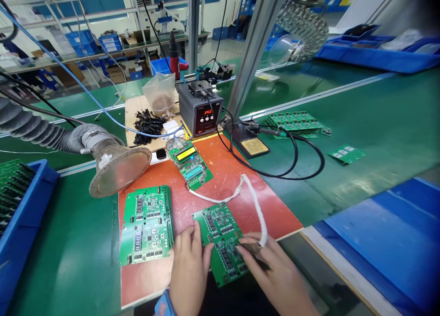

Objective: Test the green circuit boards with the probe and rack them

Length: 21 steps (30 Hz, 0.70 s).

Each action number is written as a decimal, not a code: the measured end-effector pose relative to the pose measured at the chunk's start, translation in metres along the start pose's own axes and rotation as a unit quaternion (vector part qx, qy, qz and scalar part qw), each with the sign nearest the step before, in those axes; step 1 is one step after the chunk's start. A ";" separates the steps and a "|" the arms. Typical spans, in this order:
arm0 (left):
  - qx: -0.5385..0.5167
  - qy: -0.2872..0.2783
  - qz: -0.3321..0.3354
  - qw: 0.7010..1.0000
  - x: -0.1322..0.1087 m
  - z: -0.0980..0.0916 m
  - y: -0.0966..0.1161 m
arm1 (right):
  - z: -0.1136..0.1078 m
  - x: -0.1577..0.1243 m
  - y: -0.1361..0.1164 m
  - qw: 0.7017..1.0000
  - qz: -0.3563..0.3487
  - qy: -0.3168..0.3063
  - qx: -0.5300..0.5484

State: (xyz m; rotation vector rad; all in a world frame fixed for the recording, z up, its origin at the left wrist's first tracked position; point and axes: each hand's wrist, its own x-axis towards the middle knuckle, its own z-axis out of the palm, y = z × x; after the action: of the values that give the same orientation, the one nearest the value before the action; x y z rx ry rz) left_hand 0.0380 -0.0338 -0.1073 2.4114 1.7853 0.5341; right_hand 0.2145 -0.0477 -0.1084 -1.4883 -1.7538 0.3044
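A green circuit board panel (220, 235) with two digit displays lies at a slant by the red mat's front edge. My left hand (189, 265) holds its left side, fingers along the edge and thumb near the lower part. At its right side my right hand (271, 265) pinches the brownish end piece (252, 248) of a white-wrapped cable (255, 199), touching the board's edge. My fingers partly hide that end piece. The cable runs back to a green board with a lit yellow screen (190, 162). Left of my hands stands a stack of similar circuit boards (146, 226).
A fume extraction hood (118, 169) hangs at the left. Behind are a soldering station (201, 107), a soldering iron on its stand (254, 141) and black leads (149, 125). More boards (294, 123) lie at right. Blue bins (25, 233) flank the bench.
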 end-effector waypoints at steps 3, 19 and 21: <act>-0.002 0.006 0.004 1.000 0.000 0.000 -0.001 | -0.001 0.001 -0.001 1.000 -0.007 0.001 -0.002; -0.052 -0.003 -0.007 0.999 0.001 -0.001 0.001 | -0.002 0.002 -0.001 1.000 0.011 -0.006 0.004; -0.069 -0.004 -0.011 0.998 0.000 -0.001 0.001 | -0.002 0.002 -0.001 1.000 0.014 -0.004 0.004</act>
State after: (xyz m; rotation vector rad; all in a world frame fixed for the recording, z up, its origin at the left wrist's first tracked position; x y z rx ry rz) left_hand 0.0390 -0.0342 -0.1064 2.2967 1.7080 0.6224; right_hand 0.2153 -0.0474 -0.1054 -1.5085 -1.7379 0.3330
